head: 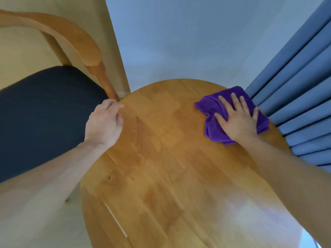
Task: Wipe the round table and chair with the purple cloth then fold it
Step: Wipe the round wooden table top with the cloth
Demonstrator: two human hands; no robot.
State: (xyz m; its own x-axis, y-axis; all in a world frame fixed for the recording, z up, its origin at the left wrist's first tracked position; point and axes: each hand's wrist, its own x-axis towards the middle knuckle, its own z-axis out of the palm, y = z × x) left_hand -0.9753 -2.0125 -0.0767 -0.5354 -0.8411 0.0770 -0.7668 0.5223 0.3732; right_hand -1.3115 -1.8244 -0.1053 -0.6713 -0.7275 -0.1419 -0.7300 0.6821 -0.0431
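Fingers spread flat, the right hand presses the crumpled purple microfibre cloth onto the round honey-coloured wooden table at its far right edge.
The left hand rests at the table's left rim, fingers loosely curled and holding nothing. A wooden chair with a dark seat cushion stands just beside the table on the left; pleated blue curtains hang at the right, with a pale blue wall behind.

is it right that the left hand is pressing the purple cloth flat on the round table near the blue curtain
Not quite: the head view shows the right hand pressing the purple cloth flat on the round table near the blue curtain.
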